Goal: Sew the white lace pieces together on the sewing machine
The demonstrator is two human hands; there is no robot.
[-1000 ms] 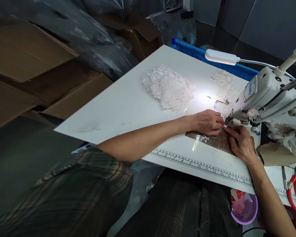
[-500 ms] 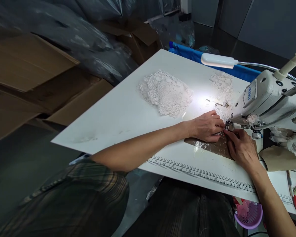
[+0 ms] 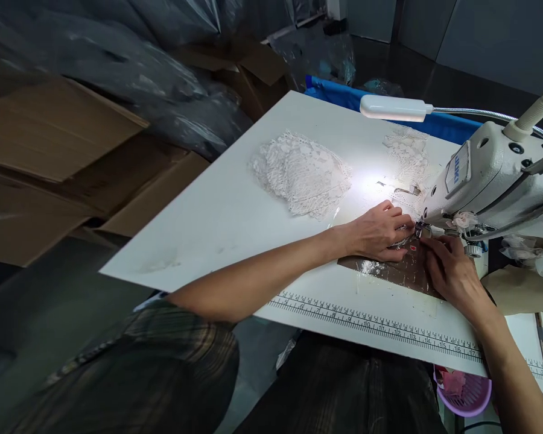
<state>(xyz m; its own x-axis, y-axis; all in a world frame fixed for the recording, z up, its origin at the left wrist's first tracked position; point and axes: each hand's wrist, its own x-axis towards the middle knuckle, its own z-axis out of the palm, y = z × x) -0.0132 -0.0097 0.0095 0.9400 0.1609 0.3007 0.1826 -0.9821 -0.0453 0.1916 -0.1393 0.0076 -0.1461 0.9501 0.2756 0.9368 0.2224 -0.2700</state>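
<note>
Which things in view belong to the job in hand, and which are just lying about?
Likely in the job: sewing machine, left hand, right hand, white lace pile, lamp.

Apparently just lying about: cardboard boxes, plastic sheeting, purple basket.

The white metal sewing machine [image 3: 491, 163] has a white lace heap [image 3: 303, 175] leftward and a round purple plastic basket [image 3: 474, 399] before it.

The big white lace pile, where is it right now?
In the head view, the big white lace pile lies on the white table, left of the sewing machine and just beyond the person's left arm.
</note>
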